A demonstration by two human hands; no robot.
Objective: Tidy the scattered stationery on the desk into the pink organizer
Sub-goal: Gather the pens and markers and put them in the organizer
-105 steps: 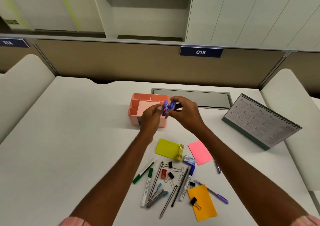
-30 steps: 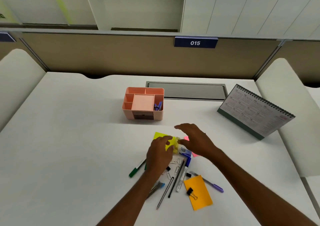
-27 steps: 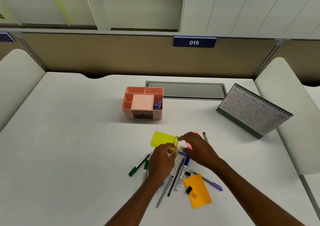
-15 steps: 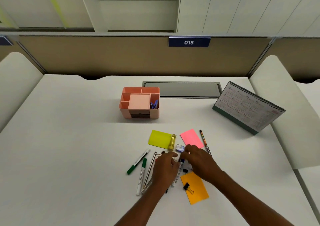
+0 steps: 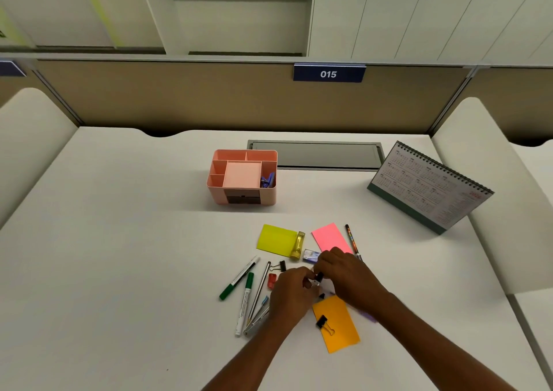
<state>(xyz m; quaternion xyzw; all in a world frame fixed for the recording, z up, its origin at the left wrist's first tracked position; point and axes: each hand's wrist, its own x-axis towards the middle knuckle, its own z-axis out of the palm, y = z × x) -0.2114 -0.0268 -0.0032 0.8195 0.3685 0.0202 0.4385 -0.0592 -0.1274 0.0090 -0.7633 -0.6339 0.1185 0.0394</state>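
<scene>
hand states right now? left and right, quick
Left hand: fingers curled against the black clip; whether it grips cannot be told.
Right hand: closed, pinching the black clip.

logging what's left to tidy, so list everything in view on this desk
pink organizer: 1, pink, back centre of desk
purple clips: count unclear, purple, organizer's right compartment
yellow note: 1, yellow, before organizer
yellow tube: 1, clear yellow, note's right edge
pink note: 1, pink, right of tube
patterned pen: 1, dark, right of pink note
small box: 1, blue-white, below tube
green markers: 2, white-green, pile's left
thin pens: several, grey-black, beside markers
red item: 1, red, beside pens
orange note: 1, orange, nearest person
binder clips: 2, black, one on orange note, one beside thin pens
calendar: 1, white-green, desk right
left hand, right hand: 2, both pinching small black item
</scene>
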